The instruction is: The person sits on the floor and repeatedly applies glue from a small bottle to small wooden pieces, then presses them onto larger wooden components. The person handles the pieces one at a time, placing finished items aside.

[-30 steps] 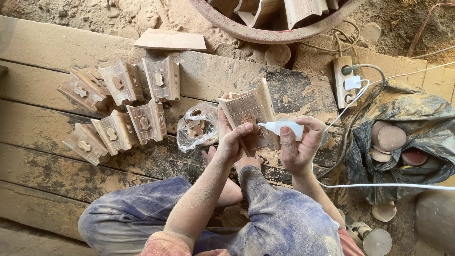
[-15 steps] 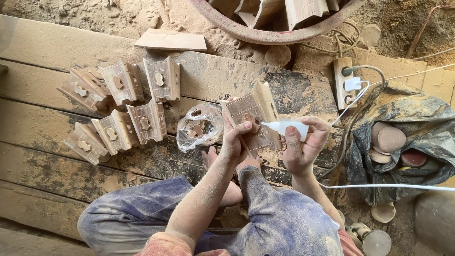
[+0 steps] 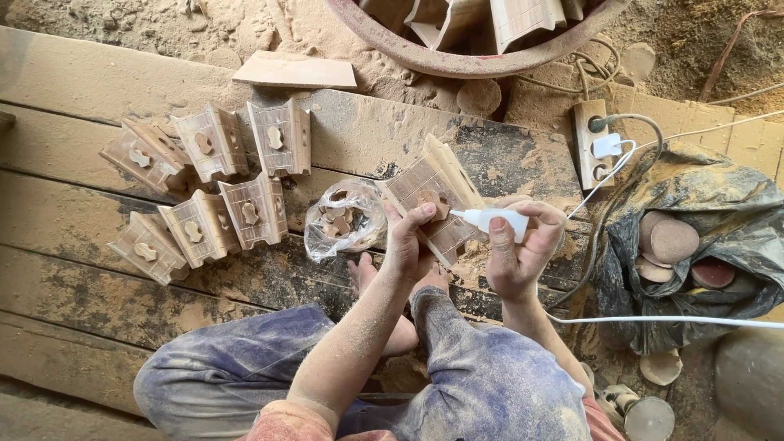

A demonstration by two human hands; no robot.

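Head view shows the left hand [image 3: 408,245] closed in a grip on a grooved wooden block [image 3: 433,204], tilted up off the plank floor [image 3: 106,302]. Just right of it, the right hand [image 3: 518,253] grips a white glue bottle [image 3: 494,219], lying sideways, nozzle pointing left and touching the block's face.

Bare plank [image 3: 98,318] lies open to the left of the knees, below the six finished wooden pieces [image 3: 208,192] that crowd the upper left. A clear plastic bag [image 3: 345,219] of small inlays sits just beside the left hand [image 3: 407,245], blocking that side. Right of the right hand [image 3: 516,253], cables [image 3: 629,320], a wooden socket block [image 3: 591,143] and a dark bag of discs [image 3: 694,237] close the way.
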